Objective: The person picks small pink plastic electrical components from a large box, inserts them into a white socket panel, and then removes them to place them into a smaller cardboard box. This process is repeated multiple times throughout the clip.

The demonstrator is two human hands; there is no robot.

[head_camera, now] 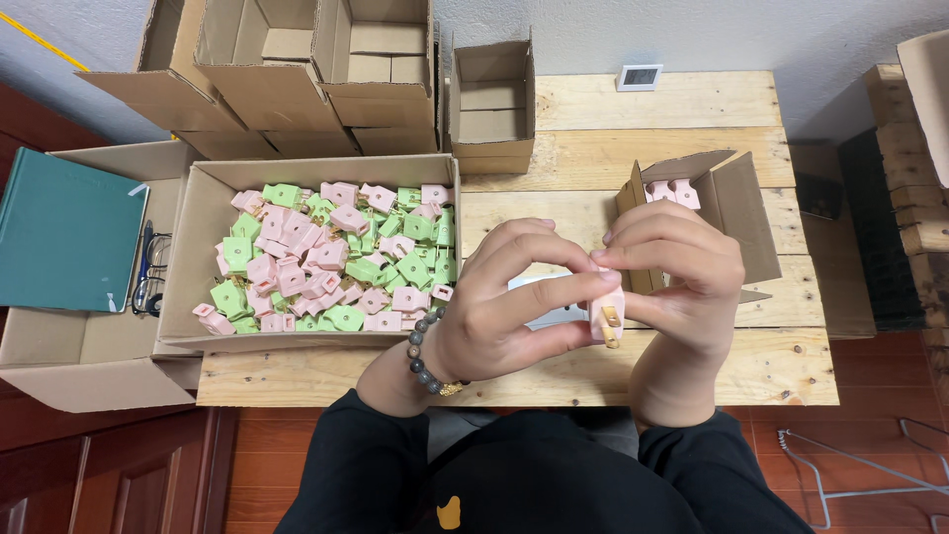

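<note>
My left hand (509, 302) and my right hand (682, 287) meet over the front of the wooden table (643, 129). Together they pinch one pink plug adapter (607, 318), its brass prongs pointing toward me. A bead bracelet (423, 354) circles my left wrist. Under the hands lies a white flat piece (544, 314), mostly hidden. A small open carton (727, 203) just behind my right hand holds two pink plug adapters (672, 192). Left of my hands, a large open carton (198, 247) is filled with several pink and green plug adapters (336, 257).
Several empty open cartons (297, 69) are stacked at the back left, and one small empty carton (492, 104) stands at the back centre. A green book (64, 232) and glasses (150, 272) lie in a box at the left. A small white device (640, 77) sits at the table's far edge.
</note>
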